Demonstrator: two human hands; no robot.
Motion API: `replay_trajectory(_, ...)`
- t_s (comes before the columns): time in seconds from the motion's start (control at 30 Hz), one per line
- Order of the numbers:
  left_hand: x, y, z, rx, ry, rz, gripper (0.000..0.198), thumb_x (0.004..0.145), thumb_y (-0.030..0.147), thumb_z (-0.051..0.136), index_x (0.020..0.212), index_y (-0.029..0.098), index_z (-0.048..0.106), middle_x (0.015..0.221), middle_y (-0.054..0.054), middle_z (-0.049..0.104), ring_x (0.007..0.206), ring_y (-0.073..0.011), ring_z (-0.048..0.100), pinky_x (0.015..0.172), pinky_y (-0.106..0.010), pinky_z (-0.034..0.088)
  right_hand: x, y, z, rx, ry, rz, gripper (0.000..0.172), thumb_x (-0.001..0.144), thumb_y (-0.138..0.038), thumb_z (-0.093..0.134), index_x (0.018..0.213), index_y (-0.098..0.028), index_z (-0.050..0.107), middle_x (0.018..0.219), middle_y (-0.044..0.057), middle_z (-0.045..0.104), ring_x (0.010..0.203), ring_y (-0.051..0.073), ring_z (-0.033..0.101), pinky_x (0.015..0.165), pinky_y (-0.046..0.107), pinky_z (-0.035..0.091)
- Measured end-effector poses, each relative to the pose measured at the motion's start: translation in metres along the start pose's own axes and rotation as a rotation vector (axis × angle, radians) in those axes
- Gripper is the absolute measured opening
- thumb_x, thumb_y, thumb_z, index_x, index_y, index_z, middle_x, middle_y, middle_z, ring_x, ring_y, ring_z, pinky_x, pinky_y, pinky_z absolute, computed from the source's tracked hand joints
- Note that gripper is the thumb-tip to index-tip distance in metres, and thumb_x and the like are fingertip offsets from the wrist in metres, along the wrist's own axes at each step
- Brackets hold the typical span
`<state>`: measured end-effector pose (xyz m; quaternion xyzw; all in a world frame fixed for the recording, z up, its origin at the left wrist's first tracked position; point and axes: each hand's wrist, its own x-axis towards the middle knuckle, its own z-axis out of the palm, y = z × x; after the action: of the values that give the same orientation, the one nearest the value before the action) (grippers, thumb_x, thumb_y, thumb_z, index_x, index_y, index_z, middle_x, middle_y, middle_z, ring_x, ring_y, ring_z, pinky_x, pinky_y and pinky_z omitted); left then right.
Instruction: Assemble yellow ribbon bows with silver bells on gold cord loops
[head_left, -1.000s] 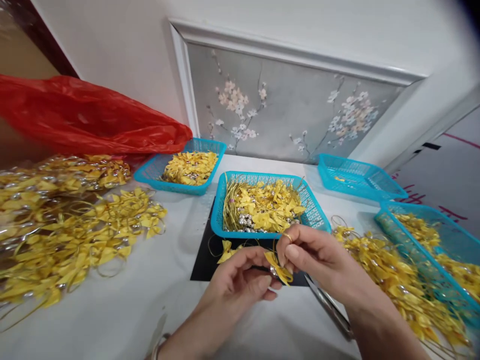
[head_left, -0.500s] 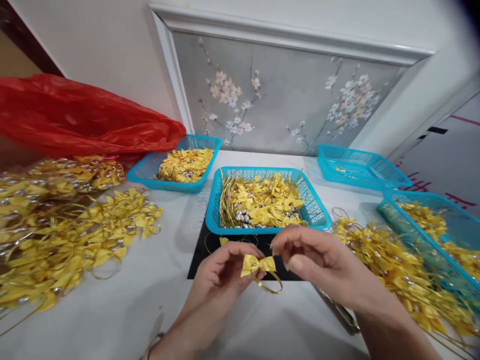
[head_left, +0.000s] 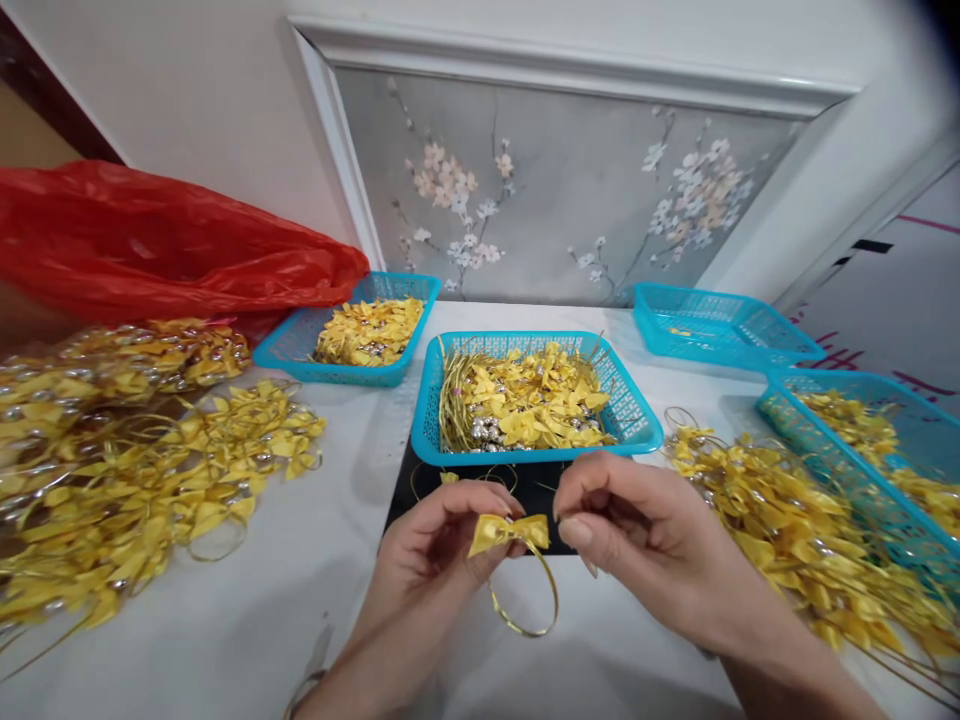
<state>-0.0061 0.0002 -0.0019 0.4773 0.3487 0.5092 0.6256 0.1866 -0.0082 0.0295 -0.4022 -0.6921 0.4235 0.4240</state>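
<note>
Between the thumb and fingers of my left hand [head_left: 439,545] is a yellow ribbon bow [head_left: 510,532]. A loop of thin gold cord [head_left: 555,600] hangs below the bow. My right hand [head_left: 649,540] is just to the right of the bow, apart from it, its thumb and index finger pinched together. Whatever may lie in that pinch is hidden. Both hands are over the near edge of a black mat [head_left: 405,490], in front of a blue basket [head_left: 637,430] full of yellow bows with silver beads and gold cords.
Loose bows [head_left: 217,450] are heaped on the left, by a red plastic bag [head_left: 172,240]. Another blue basket [head_left: 337,375] of bows stands behind. To the right are a bow pile [head_left: 772,510], a basket [head_left: 847,440] with bows and a shallow basket [head_left: 720,345] holding a small yellow piece.
The gold cord loop has dropped lower and shows larger beneath the bow. My right thumb and index finger have closed together. The bow has tilted slightly in my left hand.
</note>
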Motion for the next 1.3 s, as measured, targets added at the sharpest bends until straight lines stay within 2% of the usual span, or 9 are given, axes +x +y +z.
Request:
replay_trajectory(0.23, -0.004, -0.002, -0.001, -0.039, -0.031, -0.110, 0.011, 0.080, 0.028, 0.074, 0.091, 0.027, 0.072, 0.083, 0.003, 0.070, 0.074, -0.0111, 0.063, 0.069, -0.017, 0.052, -0.003, -0.005, 0.007, -0.276, -0.015, -0.196, 0.025, 0.083, -0.017, 0.071, 0.103, -0.026, 0.061, 0.091, 0.002, 0.063, 0.075, 0.016, 0.058, 0.062, 0.025, 0.049)
replay_trajectory(0.5, -0.006, -0.004, 0.001, 0.008, -0.062, -0.069, 0.006, 0.087, 0.026, 0.066, 0.093, 0.026, 0.068, 0.078, 0.003, 0.067, 0.071, -0.0099, 0.061, 0.071, -0.018, 0.051, 0.003, -0.001, 0.006, -0.346, 0.039, -0.201, 0.012, 0.093, -0.011, 0.053, 0.091, -0.020, 0.060, 0.081, 0.001, 0.061, 0.071, 0.014, 0.055, 0.061, 0.025, 0.044)
replay_trajectory(0.57, -0.006, -0.005, 0.000, 0.125, -0.018, 0.010, 0.009, 0.088, 0.022, 0.064, 0.094, 0.027, 0.067, 0.081, 0.003, 0.067, 0.072, -0.0097, 0.062, 0.070, -0.017, 0.051, 0.002, -0.001, 0.001, -0.355, -0.004, -0.119, 0.009, 0.089, -0.016, 0.062, 0.096, -0.022, 0.059, 0.086, 0.000, 0.061, 0.074, 0.013, 0.055, 0.064, 0.024, 0.044)
replay_trajectory(0.7, -0.005, -0.008, -0.001, 0.607, 0.090, 0.420, 0.023, 0.085, 0.005, 0.058, 0.095, 0.025, 0.064, 0.092, 0.001, 0.062, 0.082, -0.0108, 0.062, 0.069, -0.016, 0.050, -0.002, -0.003, -0.002, -0.317, -0.007, -0.120, 0.042, 0.075, -0.026, 0.079, 0.109, -0.026, 0.054, 0.109, 0.000, 0.058, 0.098, 0.017, 0.055, 0.082, 0.027, 0.044)
replay_trajectory(0.8, -0.006, -0.011, -0.003, 0.890, 0.048, 0.692, 0.036, 0.082, -0.006, 0.054, 0.103, 0.022, 0.061, 0.096, -0.002, 0.060, 0.086, -0.0114, 0.061, 0.077, -0.018, 0.050, -0.003, -0.002, 0.006, -0.313, 0.039, -0.086, 0.019, 0.084, -0.025, 0.069, 0.098, -0.025, 0.056, 0.095, -0.001, 0.060, 0.088, 0.015, 0.055, 0.077, 0.026, 0.043)
replay_trajectory(0.97, -0.012, -0.016, -0.006, 0.986, -0.023, 0.773, 0.048, 0.081, -0.012, 0.050, 0.116, 0.020, 0.058, 0.105, -0.005, 0.057, 0.095, -0.0125, 0.060, 0.088, -0.019, 0.047, 0.002, 0.006, 0.018, -0.231, -0.026, 0.090, 0.012, 0.091, -0.025, 0.056, 0.081, -0.021, 0.060, 0.071, -0.003, 0.056, 0.064, 0.012, 0.049, 0.058, 0.024, 0.039)
replay_trajectory(1.07, -0.013, -0.015, -0.005, 0.846, 0.082, 0.678, 0.050, 0.082, -0.004, 0.055, 0.122, 0.026, 0.052, 0.108, -0.004, 0.056, 0.100, -0.0157, 0.058, 0.089, -0.024, 0.048, 0.003, 0.010, 0.016, -0.123, 0.003, 0.137, 0.015, 0.093, -0.026, 0.054, 0.079, -0.021, 0.060, 0.069, -0.003, 0.055, 0.063, 0.012, 0.046, 0.057, 0.024, 0.037)
replay_trajectory(1.17, -0.010, -0.008, -0.002, 0.478, 0.166, 0.329, 0.032, 0.087, 0.014, 0.058, 0.114, 0.030, 0.052, 0.100, -0.001, 0.058, 0.093, -0.0162, 0.059, 0.082, -0.027, 0.050, 0.003, 0.013, 0.011, -0.014, 0.050, 0.170, 0.018, 0.093, -0.032, 0.054, 0.079, -0.021, 0.057, 0.068, -0.003, 0.050, 0.062, 0.012, 0.041, 0.053, 0.023, 0.033)
replay_trajectory(1.3, -0.005, 0.002, 0.003, 0.166, -0.083, -0.108, 0.017, 0.079, 0.034, 0.070, 0.083, 0.020, 0.062, 0.079, 0.000, 0.058, 0.073, -0.0139, 0.054, 0.065, -0.023, 0.046, 0.004, 0.014, 0.009, 0.046, 0.049, 0.175, 0.020, 0.092, -0.035, 0.055, 0.079, -0.020, 0.056, 0.069, -0.003, 0.047, 0.062, 0.012, 0.039, 0.053, 0.023, 0.032)
